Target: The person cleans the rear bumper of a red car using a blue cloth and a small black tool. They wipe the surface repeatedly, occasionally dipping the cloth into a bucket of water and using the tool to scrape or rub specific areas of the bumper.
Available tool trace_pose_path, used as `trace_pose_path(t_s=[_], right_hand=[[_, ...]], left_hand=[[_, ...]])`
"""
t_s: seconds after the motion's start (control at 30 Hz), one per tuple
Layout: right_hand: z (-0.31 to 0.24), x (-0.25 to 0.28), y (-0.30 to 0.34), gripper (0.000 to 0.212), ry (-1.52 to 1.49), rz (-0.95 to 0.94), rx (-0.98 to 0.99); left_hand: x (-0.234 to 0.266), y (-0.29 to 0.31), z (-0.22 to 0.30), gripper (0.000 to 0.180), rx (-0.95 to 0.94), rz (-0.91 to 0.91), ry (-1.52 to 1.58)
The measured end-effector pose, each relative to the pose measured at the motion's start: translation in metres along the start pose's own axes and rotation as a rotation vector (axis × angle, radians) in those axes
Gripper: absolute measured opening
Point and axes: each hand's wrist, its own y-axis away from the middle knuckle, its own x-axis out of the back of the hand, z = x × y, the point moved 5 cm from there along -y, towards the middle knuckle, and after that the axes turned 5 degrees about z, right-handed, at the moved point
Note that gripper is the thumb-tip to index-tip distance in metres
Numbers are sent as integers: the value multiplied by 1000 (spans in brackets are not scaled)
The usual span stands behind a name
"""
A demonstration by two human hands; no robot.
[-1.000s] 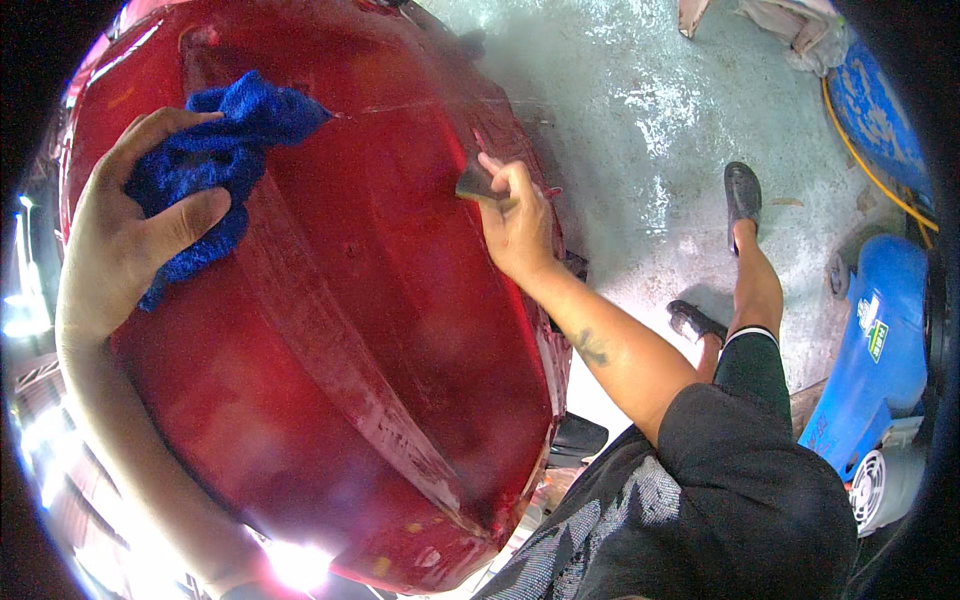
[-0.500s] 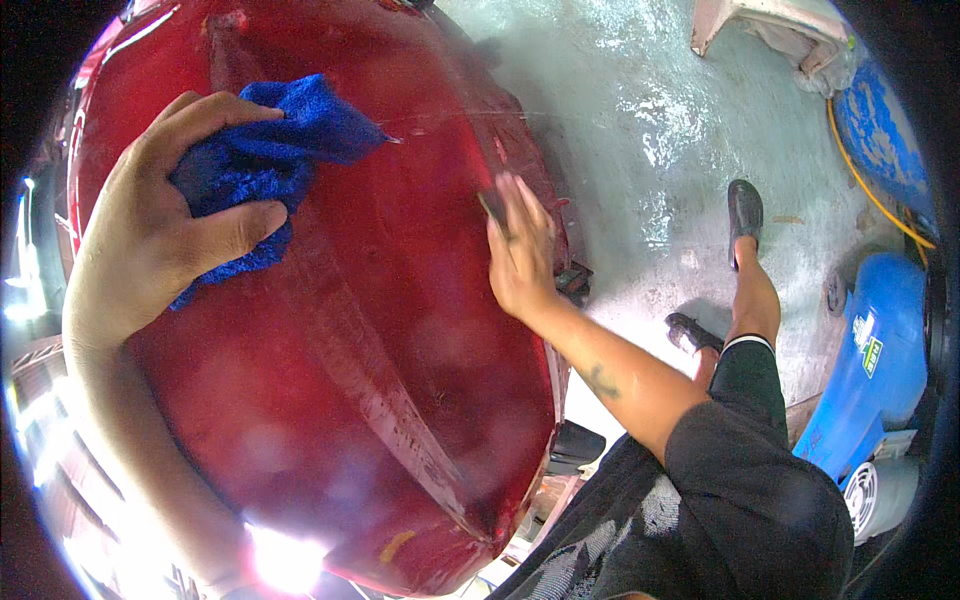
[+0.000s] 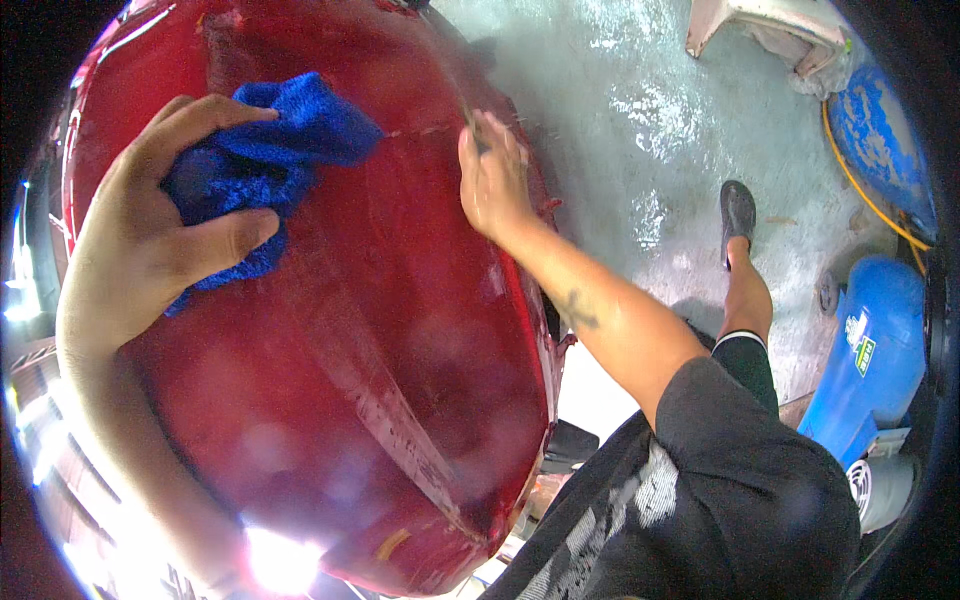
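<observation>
My left hand is closed around a crumpled blue cloth, thumb on its near side and fingers over its top. The cloth is held over the left part of a red car bonnet, and I cannot tell whether it touches the paint. A dull, whitish strip runs along a ridge of the bonnet. At the bonnet's right side, my right hand lies against the paint with fingers close together. A thin, dark, flat piece shows at its fingers, mostly hidden; its kind is unclear.
A grey, shiny floor lies to the right of the bonnet, with my shoe on it. Farther right are a blue drum, a yellow hose and a blue machine. A pale stool-like stand is at the far right.
My right hand has slid away from me and slightly left along the bonnet with the dark piece. My left hand and the cloth have barely shifted.
</observation>
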Motion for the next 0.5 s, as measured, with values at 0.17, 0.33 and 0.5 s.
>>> trace_pose_path(t_s=[0.17, 0.33, 0.5], right_hand=[[6, 23, 78, 51, -56, -115, -15], [1, -12, -30, 51, -4, 43, -13], [5, -26, -40, 52, -155, -43, 90]], left_hand=[[0, 5, -4, 81, 25, 11, 27], [7, -11, 5, 81, -75, 21, -115], [13, -3, 5, 79, -65, 8, -165]])
